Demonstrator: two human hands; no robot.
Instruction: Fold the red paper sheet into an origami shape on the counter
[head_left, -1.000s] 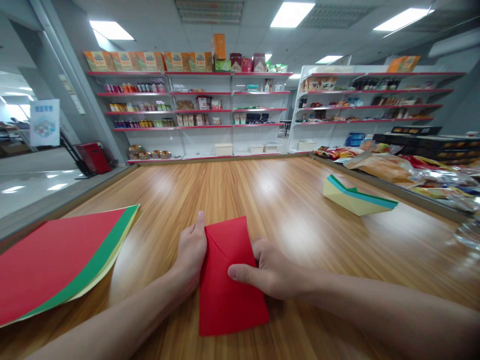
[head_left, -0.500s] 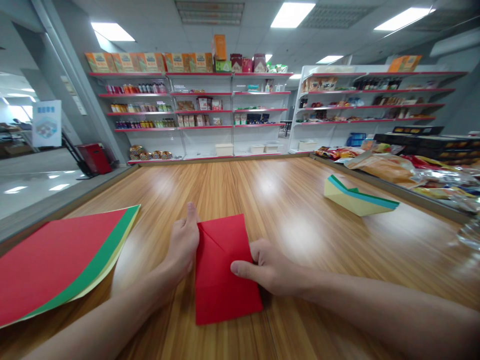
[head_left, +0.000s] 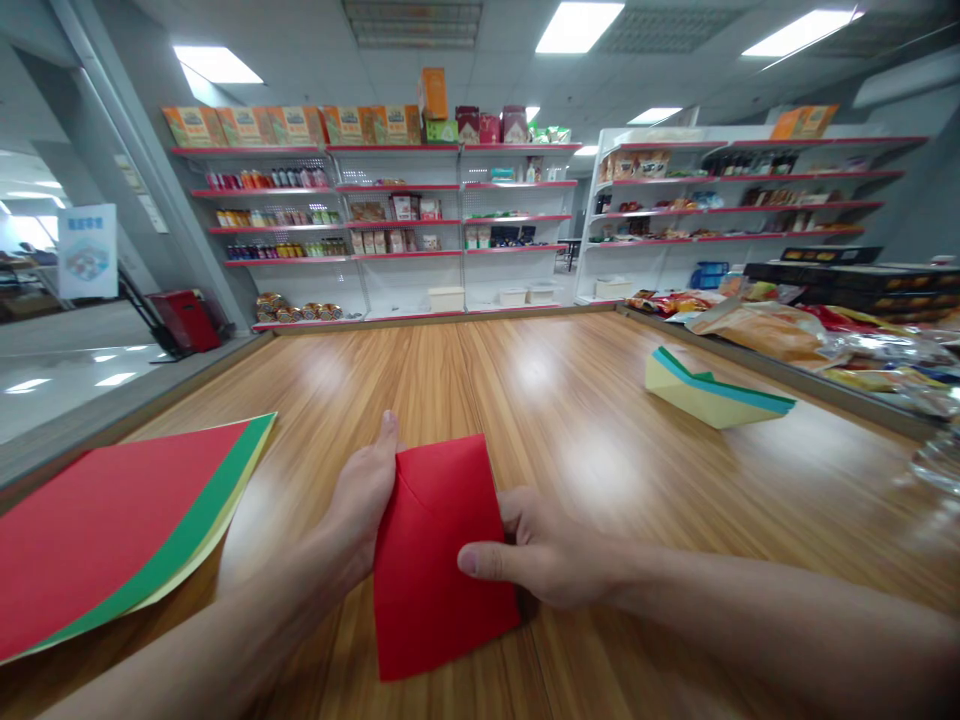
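A folded sheet of red paper is held a little tilted over the wooden table in front of me. My right hand pinches its right edge, thumb flat on the face and fingers tucked underneath. Along the upper left edge, my left hand grips the paper, its thumb pointing up and its other fingers mostly hidden behind the sheet. A faint crease runs near the top left corner, and the lower part of the paper bows slightly.
To the left lies a stack of coloured paper, red over green and pale yellow. A folded paper boat in yellow, blue and green stands at the right. Packaged snacks line the table's right side; stocked shelves rise beyond.
The red paper's lower end has swung left and toward me, and the sheet now bends more. My right hand has dropped slightly. The boat and the paper stack stay in place.
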